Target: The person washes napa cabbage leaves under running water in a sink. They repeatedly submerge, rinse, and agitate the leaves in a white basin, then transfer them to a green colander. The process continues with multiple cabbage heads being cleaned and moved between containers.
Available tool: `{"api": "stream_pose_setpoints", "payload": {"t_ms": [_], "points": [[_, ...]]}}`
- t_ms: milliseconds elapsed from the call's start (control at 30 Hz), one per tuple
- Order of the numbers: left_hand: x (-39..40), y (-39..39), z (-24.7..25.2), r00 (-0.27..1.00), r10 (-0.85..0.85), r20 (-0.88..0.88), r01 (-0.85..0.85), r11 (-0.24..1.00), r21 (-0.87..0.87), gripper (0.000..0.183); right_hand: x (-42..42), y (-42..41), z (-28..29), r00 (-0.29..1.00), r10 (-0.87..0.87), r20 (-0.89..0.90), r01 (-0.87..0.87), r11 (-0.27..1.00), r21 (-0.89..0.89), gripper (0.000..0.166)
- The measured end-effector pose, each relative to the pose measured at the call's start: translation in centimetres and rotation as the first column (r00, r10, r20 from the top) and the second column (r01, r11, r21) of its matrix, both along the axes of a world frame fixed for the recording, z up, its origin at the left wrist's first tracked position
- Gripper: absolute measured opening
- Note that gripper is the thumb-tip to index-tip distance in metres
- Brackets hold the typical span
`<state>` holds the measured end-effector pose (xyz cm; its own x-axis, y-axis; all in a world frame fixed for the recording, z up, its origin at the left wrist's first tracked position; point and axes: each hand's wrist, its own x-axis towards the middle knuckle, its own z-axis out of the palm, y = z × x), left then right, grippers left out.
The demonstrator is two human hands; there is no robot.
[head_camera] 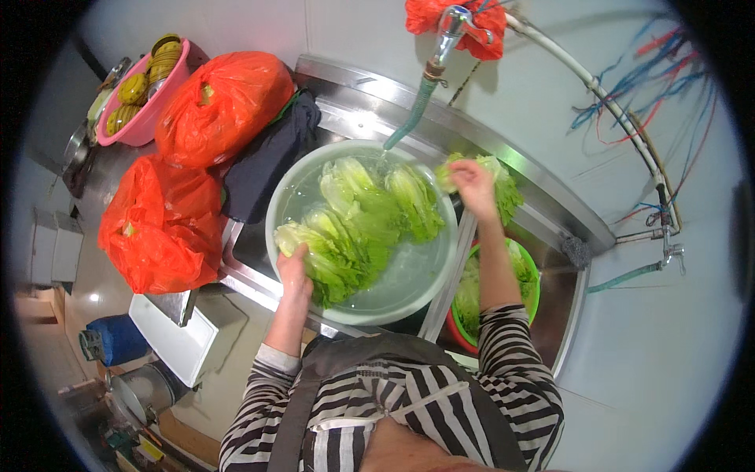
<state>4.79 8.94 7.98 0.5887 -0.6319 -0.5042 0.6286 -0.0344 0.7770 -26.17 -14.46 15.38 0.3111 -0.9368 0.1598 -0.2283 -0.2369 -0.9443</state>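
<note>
In a large white basin (pixel 275 177) of water, several heads of green leafy lettuce (pixel 354 194) lie partly submerged. My left hand (pixel 295 274) grips a lettuce head (pixel 324 253) at the basin's near left side, thumb on top. Beyond the right rim, my right hand (pixel 475 186) has its fingers bent around a blurred, pale lettuce leaf (pixel 448 174). More lettuce (pixel 504 189) lies just behind that hand, on the sink's back edge. A green hose (pixel 411 115) from the tap (pixel 453 32) runs water into the basin.
Under my right forearm, a green basket (pixel 535 289) with lettuce stands in the right sink bay (pixel 557 295). To the left are two orange plastic bags (pixel 224 106), a dark cloth (pixel 265 156) and a pink tub (pixel 147 118) of bowls. A steel scourer (pixel 576 252) sits at the right corner.
</note>
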Motion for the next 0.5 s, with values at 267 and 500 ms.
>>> {"api": "stream_pose_setpoints", "payload": {"t_ms": [267,500], "points": [[2.1,0.2,-0.4,0.975,0.096,0.2,-0.107,0.993,0.046,0.035,-6.5,-1.7,0.9,0.708,-0.56,-0.431,0.049,0.647,-0.761,0.021],[3.2,0.6,-1.4,0.953,0.048,0.3,-0.085,0.99,0.112,0.037,11.1,8.6,-8.5,0.953,0.21,-0.217,-0.222,0.975,-0.029,0.021]]}}
